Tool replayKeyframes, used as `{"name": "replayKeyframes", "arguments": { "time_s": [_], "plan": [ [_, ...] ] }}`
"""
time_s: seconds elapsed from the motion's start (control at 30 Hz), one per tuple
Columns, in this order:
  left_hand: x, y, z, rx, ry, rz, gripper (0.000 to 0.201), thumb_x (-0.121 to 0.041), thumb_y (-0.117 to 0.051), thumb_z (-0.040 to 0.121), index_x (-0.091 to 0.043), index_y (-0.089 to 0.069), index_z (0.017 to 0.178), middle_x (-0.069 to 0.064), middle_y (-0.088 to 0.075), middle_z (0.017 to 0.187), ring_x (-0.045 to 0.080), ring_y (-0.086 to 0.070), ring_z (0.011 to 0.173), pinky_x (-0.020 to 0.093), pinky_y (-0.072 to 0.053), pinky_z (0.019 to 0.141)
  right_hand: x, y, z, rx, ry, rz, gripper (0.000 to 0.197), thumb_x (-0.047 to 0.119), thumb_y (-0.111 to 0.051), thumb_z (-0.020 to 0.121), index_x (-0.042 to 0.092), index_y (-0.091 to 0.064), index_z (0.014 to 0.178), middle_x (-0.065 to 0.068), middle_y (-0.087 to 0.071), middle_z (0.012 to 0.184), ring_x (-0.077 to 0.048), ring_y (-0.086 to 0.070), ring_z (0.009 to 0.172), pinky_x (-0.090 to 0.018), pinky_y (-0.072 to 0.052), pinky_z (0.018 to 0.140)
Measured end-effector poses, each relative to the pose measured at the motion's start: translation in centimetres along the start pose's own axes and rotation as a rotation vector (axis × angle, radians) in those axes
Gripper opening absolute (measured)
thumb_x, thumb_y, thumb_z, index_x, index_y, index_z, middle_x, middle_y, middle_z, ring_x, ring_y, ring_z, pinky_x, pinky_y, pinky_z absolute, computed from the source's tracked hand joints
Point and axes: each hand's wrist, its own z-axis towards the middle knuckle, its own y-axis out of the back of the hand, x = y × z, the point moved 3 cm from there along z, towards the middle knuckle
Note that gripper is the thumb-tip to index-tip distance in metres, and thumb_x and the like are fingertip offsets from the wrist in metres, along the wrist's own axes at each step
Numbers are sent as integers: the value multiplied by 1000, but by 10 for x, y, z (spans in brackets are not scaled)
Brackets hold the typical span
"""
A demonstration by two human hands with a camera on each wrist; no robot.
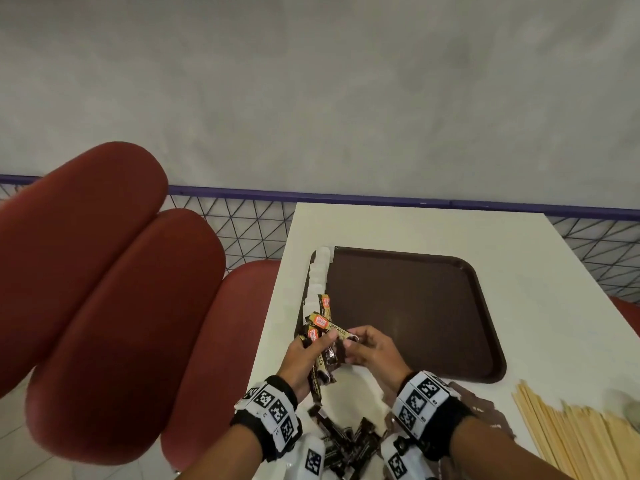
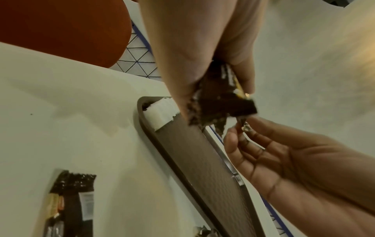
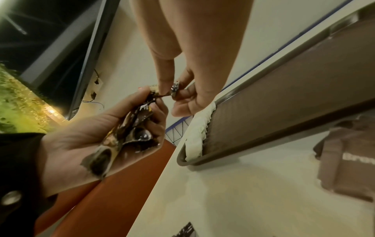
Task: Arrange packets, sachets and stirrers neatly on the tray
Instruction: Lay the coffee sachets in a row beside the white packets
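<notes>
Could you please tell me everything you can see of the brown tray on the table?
The brown tray is a rectangular serving tray with rounded corners and a low raised rim, apparently plastic with a finely textured floor. It lies flat on the white table. A row of white sachets lines its left edge, followed by dark coffee sachets; the rest of its floor is bare. The left hand and right hand hold coffee sachets above its near left corner.

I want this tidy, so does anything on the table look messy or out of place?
Yes. Dark coffee sachets lie in a jumbled heap on the white table near the wrists, off the brown plastic tray. The left hand holds a fanned, uneven bunch.
</notes>
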Motion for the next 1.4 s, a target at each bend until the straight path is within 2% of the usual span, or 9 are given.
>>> {"name": "replayKeyframes", "arguments": {
  "time_s": [0.33,0.43,0.5,0.7,0.87,1.0,1.13,1.3,1.4],
  "plan": [
    [2,5,14,-59,44,103,29,-7,-68,82,1,-60,108,8,-63,77,17,-61,71,24,-51,52,16,52,14,-115,12,78,14,-9,-60,80,5,-59,84,-10,-57,73,-14,-56,59,-20,-52,52],
    [-3,15,17,-129,11,100,30,-8,-69,81,1,-62,109,10,-66,82,19,-63,75,27,-52,59,36,77,26,-189,57,-53,17,-6,-64,79,11,-61,81,-4,-58,73,-12,-53,64,-14,-48,48],
    [-6,20,19,-172,-5,83,28,-9,-69,81,-1,-64,107,15,-67,88,24,-64,79,30,-53,64,46,91,43,-221,63,-176,16,-1,-66,79,15,-63,80,1,-57,71,-9,-51,64,-12,-42,44],
    [-6,34,21,-251,-19,137,31,-14,-71,80,1,-63,106,25,-66,93,27,-61,69,25,-48,47,52,106,110,-304,77,-324,16,-1,-68,78,7,-67,92,-6,-62,78,-10,-52,64,-15,-41,44],
    [-6,40,20,-267,-33,173,25,-12,-73,78,-3,-66,101,14,-68,80,23,-62,70,23,-48,45,50,101,166,-338,20,-316,18,0,-64,82,-2,-67,100,-6,-62,72,-12,-51,55,-13,-46,45],
    [-7,46,23,-255,-22,224,24,-15,-78,73,-8,-69,94,12,-72,80,25,-64,77,24,-48,49,44,92,203,-394,-16,-236,15,-4,-59,84,-5,-64,99,-5,-57,65,-14,-48,51,-11,-44,38],
    [-5,57,30,-261,-13,240,28,-12,-75,74,-9,-68,100,15,-73,95,30,-66,94,34,-55,68,39,81,229,-486,-25,-255,18,-2,-60,84,10,-54,72,-14,-60,77,-14,-49,50,-11,-42,33],
    [0,72,39,-262,-23,333,26,-14,-76,75,-15,-69,99,7,-74,93,24,-67,92,31,-52,66,28,73,254,-549,-45,-251,10,0,-63,82,6,-57,89,-13,-59,80,-20,-53,58,-23,-46,50],
    [5,83,47,-265,-18,382,29,-11,-76,74,-12,-68,102,5,-74,94,23,-68,94,31,-52,76,22,71,267,-548,-58,-256,31,1,-64,81,7,-56,110,-14,-59,92,-25,-55,76,-34,-51,67]
  ]
}}
